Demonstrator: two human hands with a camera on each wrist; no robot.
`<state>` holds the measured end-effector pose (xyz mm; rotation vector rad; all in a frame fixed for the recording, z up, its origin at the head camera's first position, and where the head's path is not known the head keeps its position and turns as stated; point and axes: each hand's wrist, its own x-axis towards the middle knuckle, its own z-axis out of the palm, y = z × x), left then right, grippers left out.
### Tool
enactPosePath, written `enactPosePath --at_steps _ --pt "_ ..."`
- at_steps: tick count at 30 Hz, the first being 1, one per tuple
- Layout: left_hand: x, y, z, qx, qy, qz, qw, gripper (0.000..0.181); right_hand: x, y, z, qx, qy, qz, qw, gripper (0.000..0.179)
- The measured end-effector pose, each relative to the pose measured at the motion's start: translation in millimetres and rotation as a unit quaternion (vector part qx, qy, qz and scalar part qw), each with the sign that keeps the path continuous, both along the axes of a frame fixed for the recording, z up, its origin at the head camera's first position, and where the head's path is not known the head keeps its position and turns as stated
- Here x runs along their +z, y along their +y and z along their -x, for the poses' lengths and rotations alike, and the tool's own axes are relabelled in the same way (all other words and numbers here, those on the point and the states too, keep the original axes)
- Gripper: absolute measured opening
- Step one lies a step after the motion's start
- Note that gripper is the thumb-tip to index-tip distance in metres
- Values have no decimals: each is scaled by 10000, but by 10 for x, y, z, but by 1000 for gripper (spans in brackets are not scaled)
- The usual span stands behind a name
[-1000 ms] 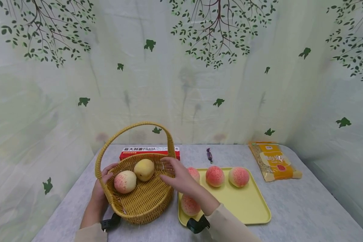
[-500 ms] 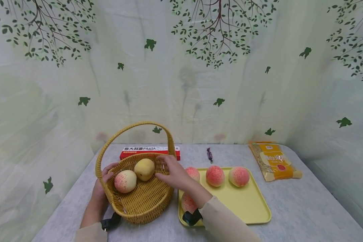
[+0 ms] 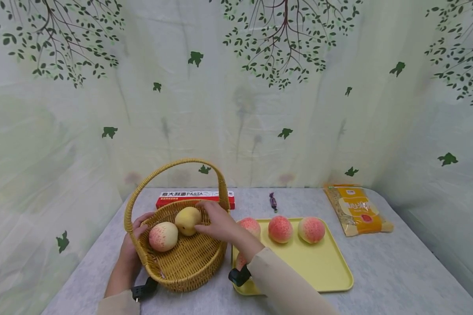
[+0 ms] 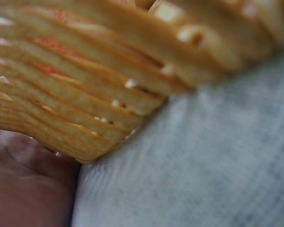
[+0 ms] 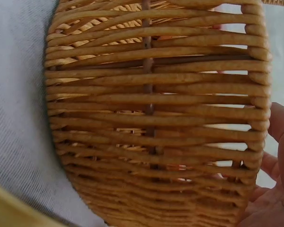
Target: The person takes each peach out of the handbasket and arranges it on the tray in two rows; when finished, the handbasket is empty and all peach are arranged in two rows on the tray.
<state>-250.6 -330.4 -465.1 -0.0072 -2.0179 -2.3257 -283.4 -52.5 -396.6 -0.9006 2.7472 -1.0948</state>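
Basket (image 3: pixel 187 258) at seven o'clock in the head view, tray (image 3: pixel 303 271) at five! Left hand (image 3: pixel 129 249) holds the basket at its nine o'clock side; right hand (image 3: pixel 220 222) has just slid further in over two o'clock, thumb and fingers spread apart. Half a second ago it hung short of the yellow peach (image 3: pixel 185 222) up at twelve; now it straddles the fruit's near side, putting it within reach. Firm contact? Can't tell. Pale peach (image 3: pixel 163 236) sits at ten. Smallest, a candy (image 3: pixel 273 202), lies beyond the tray's eleven o'clock edge.
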Motion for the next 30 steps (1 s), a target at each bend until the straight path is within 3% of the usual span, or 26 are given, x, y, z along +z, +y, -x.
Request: enactPosePath --at_steps 7,11,15,24,30 --pt "-37 -13 34 10 122 -27 9999 42 19 -70 82 87 -319 58 9994 65" --pt "-12 -23 39 57 18 -27 10000 41 21 -115 136 82 -486 90 9987 67" --pt "5 -28 20 23 -24 -12 10000 41 6 -149 179 85 -502 12 9987 68" --pt "2 -1 -42 -83 352 -113 9993 41 -35 -197 234 165 -440 23 9989 67" --pt "0 14 -58 -141 355 -108 9992 42 -64 -224 249 232 -390 3 9990 66"
